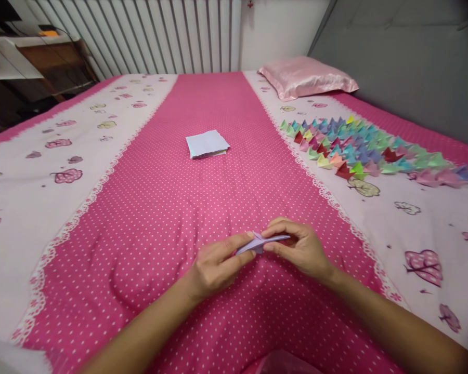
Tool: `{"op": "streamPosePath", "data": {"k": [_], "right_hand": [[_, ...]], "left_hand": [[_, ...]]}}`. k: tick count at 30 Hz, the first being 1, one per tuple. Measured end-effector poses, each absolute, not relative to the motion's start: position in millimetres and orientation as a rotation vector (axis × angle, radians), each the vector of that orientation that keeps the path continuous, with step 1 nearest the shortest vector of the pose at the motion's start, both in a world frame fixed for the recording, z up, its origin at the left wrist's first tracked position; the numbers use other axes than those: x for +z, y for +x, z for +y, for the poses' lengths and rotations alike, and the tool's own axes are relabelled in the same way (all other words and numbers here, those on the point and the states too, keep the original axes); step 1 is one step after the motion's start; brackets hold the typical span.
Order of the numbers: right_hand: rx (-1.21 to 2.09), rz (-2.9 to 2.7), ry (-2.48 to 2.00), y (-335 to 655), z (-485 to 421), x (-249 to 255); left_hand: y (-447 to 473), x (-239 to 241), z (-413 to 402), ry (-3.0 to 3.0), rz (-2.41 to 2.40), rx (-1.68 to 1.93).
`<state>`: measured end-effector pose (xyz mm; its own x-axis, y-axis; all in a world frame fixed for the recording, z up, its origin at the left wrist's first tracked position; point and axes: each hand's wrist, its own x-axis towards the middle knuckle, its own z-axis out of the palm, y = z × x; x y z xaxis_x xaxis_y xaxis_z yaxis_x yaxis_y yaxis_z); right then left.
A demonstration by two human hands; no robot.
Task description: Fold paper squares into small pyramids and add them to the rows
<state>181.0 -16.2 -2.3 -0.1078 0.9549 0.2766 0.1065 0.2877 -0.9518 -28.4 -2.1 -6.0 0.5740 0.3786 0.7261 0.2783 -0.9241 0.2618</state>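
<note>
A small piece of folded lilac paper (260, 242) is held between my two hands, just above the pink dotted bedspread (226, 202). My left hand (222, 259) pinches its left end between thumb and fingers. On the other side, my right hand (296, 244) grips the right part, thumb below and fingers above. Parts of the paper are hidden behind the fingertips. Farther off, straight ahead of both hands, lies a stack of square paper sheets (207, 144) with a pale lilac sheet on top.
Rows of many-coloured folded paper boats (351, 148) cover the bed's right side. Behind them lies a pink satin pillow (306, 78) by the grey headboard (405, 62). A white radiator (159, 36) stands at the far end, and a wooden desk (50, 59) at the far left.
</note>
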Motion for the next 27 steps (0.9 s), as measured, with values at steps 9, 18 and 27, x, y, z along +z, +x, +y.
{"op": "streamPosePath", "data": {"k": [9, 18, 27], "right_hand": [[0.893, -1.62, -1.006, 182.8, -17.3, 0.2], [0.723, -1.676, -1.031, 180.4, -20.2, 1.5], [0.683, -1.712, -0.993, 177.1, -22.6, 2.1]], "left_hand": [[-26.8, -5.2, 0.1, 2.521, 0.483, 1.165], [-18.0, -1.4, -5.9, 2.47, 0.453, 1.297], [-11.6, -1.7, -6.4, 1.997, 0.807, 1.182]]}}
